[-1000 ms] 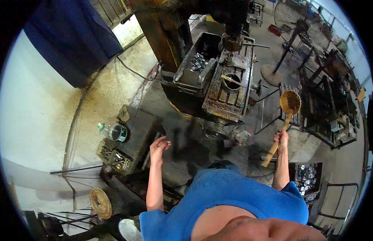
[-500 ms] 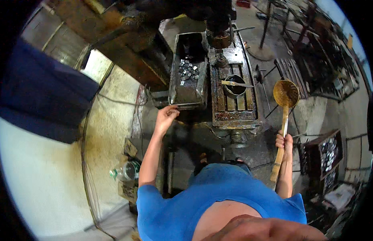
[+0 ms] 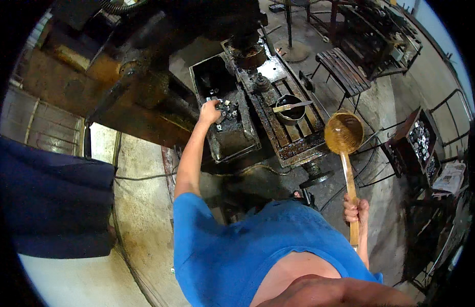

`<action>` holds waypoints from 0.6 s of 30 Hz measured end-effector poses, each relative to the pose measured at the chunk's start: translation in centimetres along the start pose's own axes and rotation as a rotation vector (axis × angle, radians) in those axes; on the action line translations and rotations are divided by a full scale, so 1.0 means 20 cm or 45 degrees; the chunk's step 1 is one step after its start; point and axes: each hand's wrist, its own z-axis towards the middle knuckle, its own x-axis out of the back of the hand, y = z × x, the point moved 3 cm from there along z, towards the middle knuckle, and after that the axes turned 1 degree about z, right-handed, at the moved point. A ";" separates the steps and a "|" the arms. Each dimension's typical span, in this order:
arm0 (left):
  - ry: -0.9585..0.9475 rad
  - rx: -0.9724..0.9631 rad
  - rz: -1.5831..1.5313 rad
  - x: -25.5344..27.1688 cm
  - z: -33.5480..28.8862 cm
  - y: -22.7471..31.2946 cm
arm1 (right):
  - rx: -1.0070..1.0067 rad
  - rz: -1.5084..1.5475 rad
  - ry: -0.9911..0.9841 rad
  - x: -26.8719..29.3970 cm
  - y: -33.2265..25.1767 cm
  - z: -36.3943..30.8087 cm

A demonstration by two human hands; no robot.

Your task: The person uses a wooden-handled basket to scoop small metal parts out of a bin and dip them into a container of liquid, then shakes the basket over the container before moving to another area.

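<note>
My left hand reaches over the left side of a long dark metal trough, its fingers curled in at a heap of small shiny metal pieces. What lies between the fingertips is hidden. My right hand is wrapped round the wooden handle of a ladle with a round yellow-brown bowl. The ladle points away from me, its bowl raised by the right front corner of the oily, slotted machine table.
On the machine table stands a round pot with a wooden-handled brush across it. The machine's spindle hangs above. A slatted stool is beyond, and a box of metal pieces stands at right. Cables run along the left wall.
My left hand has gone from the trough's near edge forward to the metal pieces inside. The ladle has shifted left and nearer in my right hand. The whole view has turned.
</note>
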 end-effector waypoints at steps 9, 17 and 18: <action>-0.243 -0.101 0.517 -0.21 0.49 -0.35 | 0.056 0.116 0.269 -0.03 0.27 0.12; -0.625 -0.114 0.878 -0.49 0.95 -0.62 | 0.318 0.261 0.447 -0.16 0.54 0.38; -0.738 -0.067 0.916 -0.52 1.00 -0.63 | 0.357 0.294 0.408 -0.18 0.57 0.41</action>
